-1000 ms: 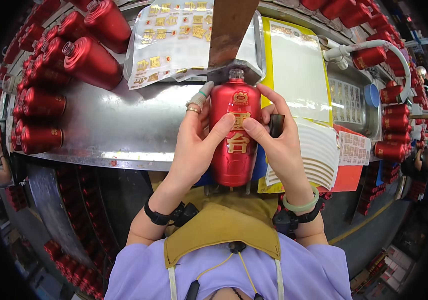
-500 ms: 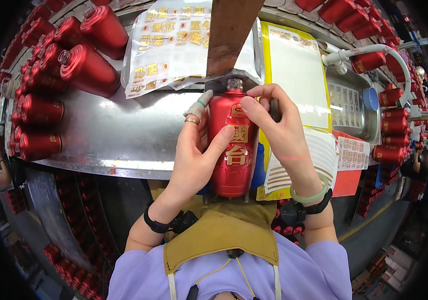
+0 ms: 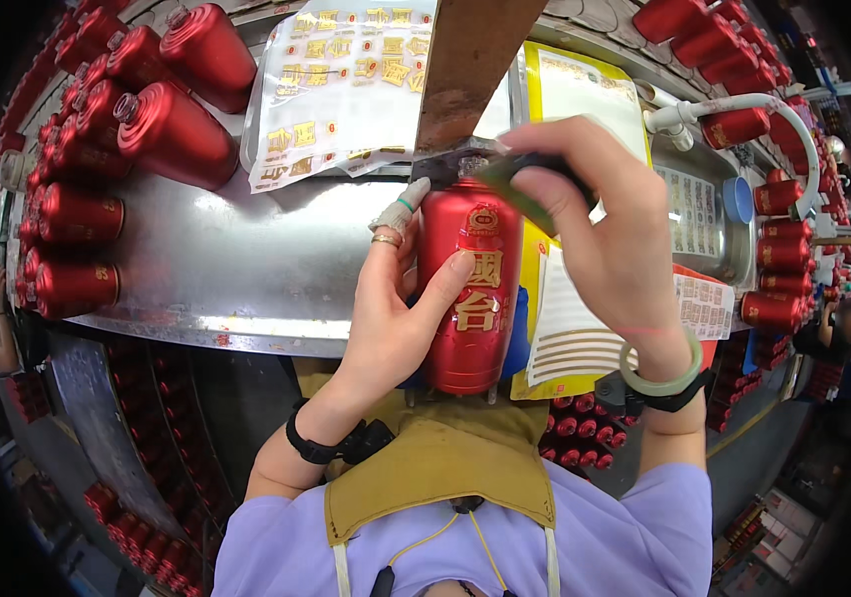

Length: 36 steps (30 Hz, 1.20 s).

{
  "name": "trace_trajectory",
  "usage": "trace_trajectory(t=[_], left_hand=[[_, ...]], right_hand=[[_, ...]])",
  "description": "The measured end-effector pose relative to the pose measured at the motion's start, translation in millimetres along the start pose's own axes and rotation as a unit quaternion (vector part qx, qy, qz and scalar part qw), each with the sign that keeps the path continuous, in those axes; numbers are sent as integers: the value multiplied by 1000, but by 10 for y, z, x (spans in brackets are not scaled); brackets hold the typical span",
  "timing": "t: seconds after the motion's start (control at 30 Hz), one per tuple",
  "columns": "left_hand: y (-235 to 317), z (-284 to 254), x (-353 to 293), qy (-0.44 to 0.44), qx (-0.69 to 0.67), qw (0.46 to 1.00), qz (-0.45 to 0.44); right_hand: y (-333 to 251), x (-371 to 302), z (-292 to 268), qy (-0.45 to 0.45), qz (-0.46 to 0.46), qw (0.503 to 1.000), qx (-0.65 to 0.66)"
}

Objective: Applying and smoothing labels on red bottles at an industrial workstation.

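Note:
A glossy red bottle [image 3: 467, 348] with gold lettering and a gold emblem lies in front of me, its clear neck pointing away. My left hand [image 3: 394, 303] is closed around its left side, thumb across the front; a fingertip wears a whitish wrap. My right hand [image 3: 617, 224] grips a dark green, flat, blade-like tool [image 3: 549, 189], blurred by motion, over the bottle's right shoulder. I cannot tell whether the tool touches the bottle. Part of the neck is hidden behind it.
A brown upright post [image 3: 465, 75] stands just beyond the neck. Gold sticker sheets [image 3: 346, 99] lie left of it; a yellow-edged board [image 3: 533, 109] and striped strips [image 3: 570, 343] lie right. Red bottles [image 3: 175, 134] crowd the far left. A white pipe [image 3: 734, 102] curves over a metal basin.
My right hand has lifted off the bottle's emblem and moved right, swinging the dark tool across the shoulder. The bottle has shifted and turned slightly right; my left hand still holds it.

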<state>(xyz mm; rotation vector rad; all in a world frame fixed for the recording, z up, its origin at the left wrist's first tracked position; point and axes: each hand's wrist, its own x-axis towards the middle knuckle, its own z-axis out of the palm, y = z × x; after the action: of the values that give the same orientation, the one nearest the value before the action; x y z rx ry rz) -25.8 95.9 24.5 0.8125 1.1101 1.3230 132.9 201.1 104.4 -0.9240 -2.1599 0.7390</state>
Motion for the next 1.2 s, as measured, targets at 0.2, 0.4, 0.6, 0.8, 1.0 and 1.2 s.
trace_trajectory(t=[0.2, 0.4, 0.6, 0.8, 1.0, 1.2], left_hand=[[-1, 0, -12, 1, -1, 1000, -13], [36, -16, 23, -7, -17, 1000, -25], [56, -35, -135, -28, -73, 994, -71], [-7, -20, -176, -28, 12, 999, -27], [15, 11, -189, -27, -15, 999, -30], [-32, 19, -202, -31, 16, 999, 5]], right_hand=[[40, 255, -74, -39, -189, 930, -313], [129, 163, 96, -50, -107, 988, -104], [294, -161, 8, 59, 27, 996, 63], [79, -525, 110, 3, 215, 966, 143], [12, -493, 226, -35, 262, 955, 136], [84, -512, 290, -20, 234, 967, 98]])
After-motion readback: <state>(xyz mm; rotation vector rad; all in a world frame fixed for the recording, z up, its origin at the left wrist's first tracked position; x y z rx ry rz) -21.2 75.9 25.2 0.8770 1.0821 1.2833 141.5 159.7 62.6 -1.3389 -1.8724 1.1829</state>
